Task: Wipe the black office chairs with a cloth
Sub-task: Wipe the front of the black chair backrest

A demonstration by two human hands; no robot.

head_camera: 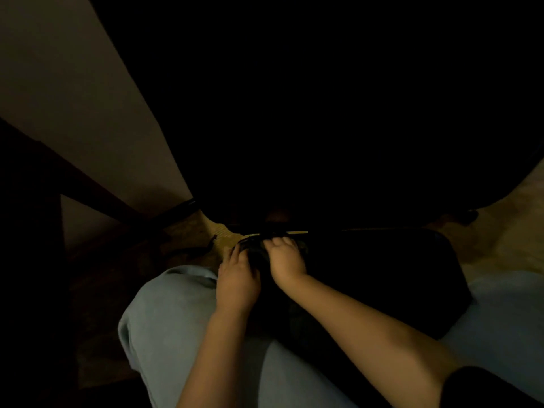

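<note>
From the head view, we are looking down in very dim light. Our left hand point(238, 279) and right hand point(288, 262) are sitting side by side just below centre, toward six o'clock. Both are curling their fingers into a dark cloth point(253, 254), which seems bunched between them, though the gloom is blurring its outline. The cloth is lying on the ten o'clock corner of the black chair seat point(382, 278). Our pale blue trousers point(170, 319) are showing at seven o'clock and a light wall point(73, 83) at ten o'clock.

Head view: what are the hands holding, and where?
Left hand and right hand grip the dark crumpled cloth by its bunched folds, atop the black padded seat.
</note>
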